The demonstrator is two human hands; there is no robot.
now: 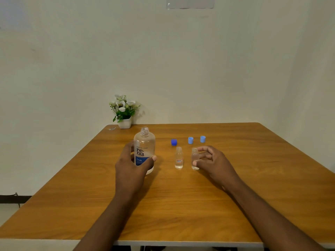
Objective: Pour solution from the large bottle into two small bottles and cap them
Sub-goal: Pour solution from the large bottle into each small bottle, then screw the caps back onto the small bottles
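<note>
Both hands on clear bottles over a smooth wood-grain tabletop (181, 205)

The left hand (133, 166) wraps its fingers round the upright, round, uncapped large bottle (144, 144), left of centre. The right hand (213, 160) pinches one slim small bottle (195, 158). The other small bottle (179, 158) stands between. The blue caps (190, 140) are behind.

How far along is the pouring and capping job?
Done: every bottle is open, the dark blue cap and light blue caps standing on the table. In hand: the left hand grips the upright large bottle; the right hand pinches the right small bottle. Left: capping it and the left small bottle; whether pouring is finished I cannot tell.
</note>
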